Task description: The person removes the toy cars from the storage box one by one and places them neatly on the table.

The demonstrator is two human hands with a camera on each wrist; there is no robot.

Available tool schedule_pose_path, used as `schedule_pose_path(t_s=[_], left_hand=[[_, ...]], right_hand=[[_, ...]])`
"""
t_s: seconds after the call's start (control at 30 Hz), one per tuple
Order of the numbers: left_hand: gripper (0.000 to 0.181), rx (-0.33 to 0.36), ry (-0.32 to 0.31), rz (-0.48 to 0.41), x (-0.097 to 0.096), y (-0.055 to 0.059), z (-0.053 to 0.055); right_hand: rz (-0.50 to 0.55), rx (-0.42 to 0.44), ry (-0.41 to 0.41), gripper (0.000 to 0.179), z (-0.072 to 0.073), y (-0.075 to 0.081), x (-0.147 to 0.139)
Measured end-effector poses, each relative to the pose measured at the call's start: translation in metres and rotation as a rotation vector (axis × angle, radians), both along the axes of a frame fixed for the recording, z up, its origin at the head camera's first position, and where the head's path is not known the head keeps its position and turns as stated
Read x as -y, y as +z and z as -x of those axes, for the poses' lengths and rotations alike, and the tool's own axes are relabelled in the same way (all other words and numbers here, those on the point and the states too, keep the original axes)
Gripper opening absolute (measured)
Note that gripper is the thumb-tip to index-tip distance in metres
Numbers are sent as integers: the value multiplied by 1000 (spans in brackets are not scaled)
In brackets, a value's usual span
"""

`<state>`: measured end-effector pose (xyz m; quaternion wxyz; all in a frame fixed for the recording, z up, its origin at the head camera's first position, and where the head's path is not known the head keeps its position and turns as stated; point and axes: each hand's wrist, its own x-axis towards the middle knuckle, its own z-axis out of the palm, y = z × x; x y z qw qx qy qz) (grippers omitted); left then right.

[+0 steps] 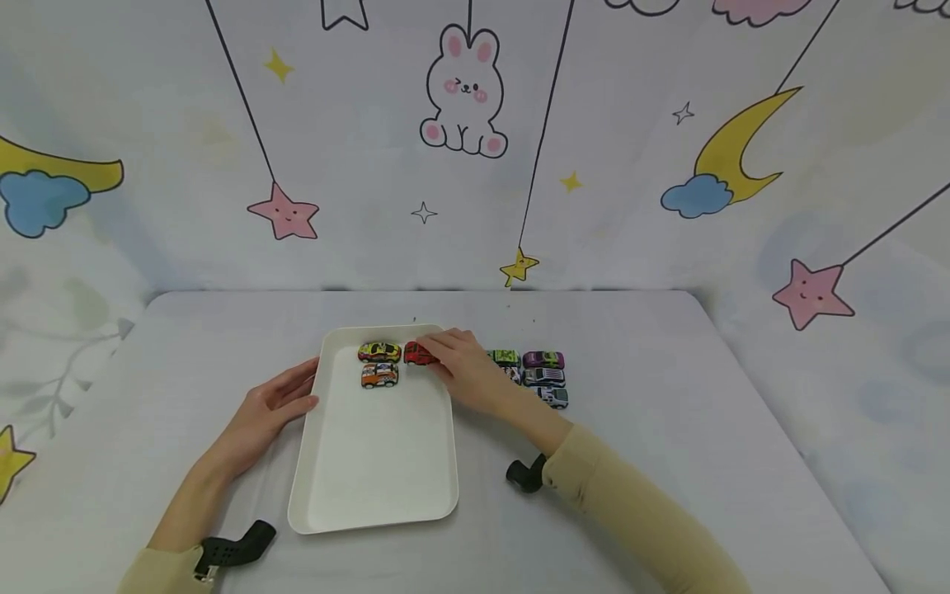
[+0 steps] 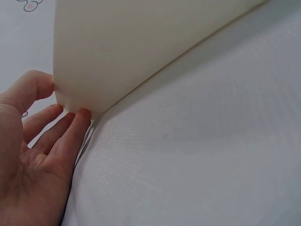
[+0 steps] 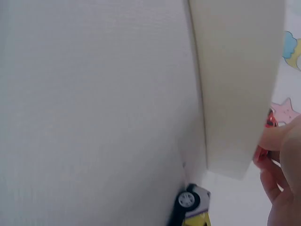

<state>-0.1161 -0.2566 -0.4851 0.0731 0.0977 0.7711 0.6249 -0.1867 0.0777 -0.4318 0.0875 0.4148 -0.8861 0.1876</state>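
Glossy red toy car (image 1: 418,354) is at upper centre of the head view, over the top right of the shallow white rectangular tray (image 1: 378,462), pinched by the right hand (image 1: 469,371). Can't tell if its wheels touch down.

Risks: it's just beside the yellow-and-black toy car (image 1: 379,352), so a leftward overshoot could shove that one, maybe the orange-and-white toy van (image 1: 380,375) too. Low right wrist could clip the green toy car (image 1: 506,358) on the way back. Light left-side contact might let the tray skid if the rim gets bumped.

Pose: right arm enters lower right, hand reaching over the rim. Left hand (image 1: 260,421) is well apart, loose fingers touching the tray's left wall, not clamped.
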Motion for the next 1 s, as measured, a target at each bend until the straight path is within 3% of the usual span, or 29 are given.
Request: schedule_pose_path(t_s=[0.2,0.37,0.8,1.0], left_hand=[[64,-9,2,-6,0,1,1],[65,-1,-2,-2,-2,1,0],[65,4,0,-8,-2,3,-1],[65,5,6,2,-2,4,-2]], right_hand=[[83,-28,58,40,-2,10,-17],[133,-39,60,41,-2,10,-37],[115,58,-45,42,-10,7,-89],[151,53,-105,44,-14,5,-110]])
